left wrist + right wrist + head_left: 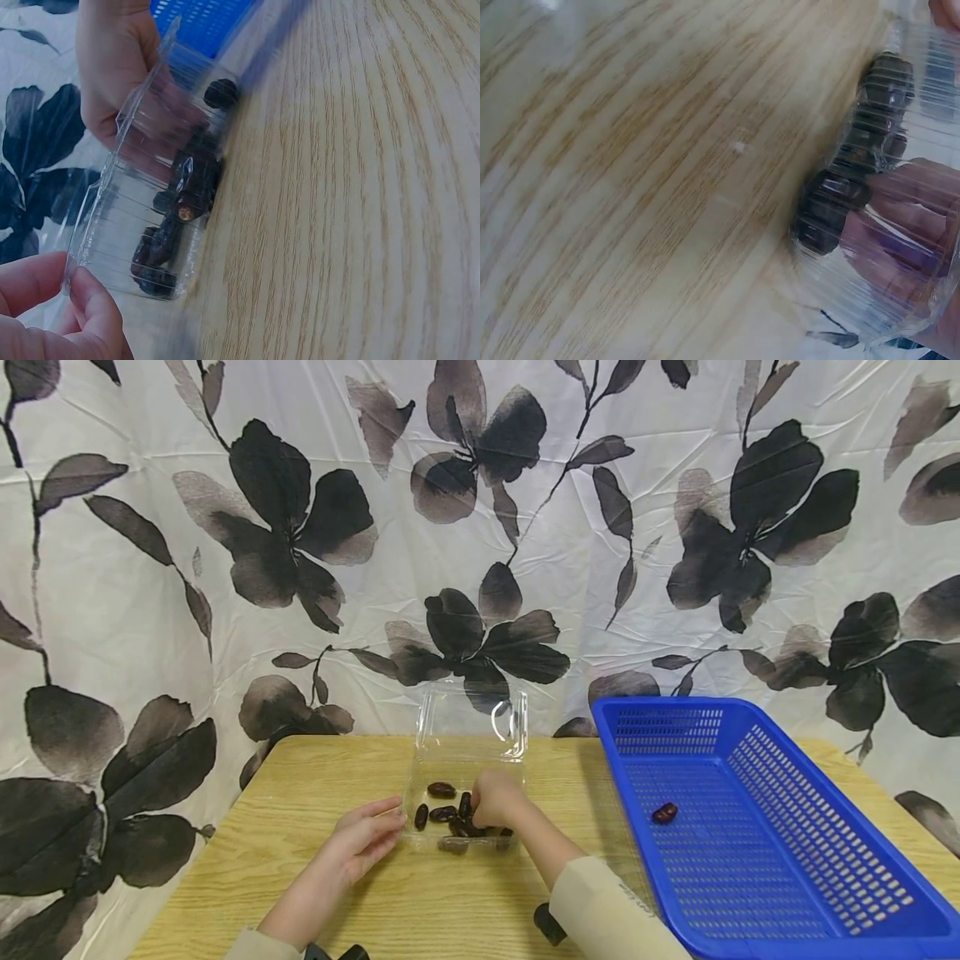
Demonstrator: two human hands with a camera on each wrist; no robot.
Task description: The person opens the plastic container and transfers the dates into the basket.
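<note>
A clear plastic clamshell box [427, 768] stands on the wooden table with its lid [457, 745] raised at the back. Several dark brown dates [442, 790] lie inside. My left hand [367, 839] is at the box's left side; in the left wrist view its thumb and fingers pinch the rim [73, 264]. From the right, my right hand [498, 799] reaches into the box with bent fingers. Through the plastic in the right wrist view, its fingertips [866, 244] are among the dates [825, 217]. Whether they grip one is hidden.
A blue perforated plastic basket [750, 877] stands to the right on the wooden table [420, 918], with one reddish-brown date [664, 813] on its floor. Behind the table hangs a white cloth [570, 543] with dark flowers.
</note>
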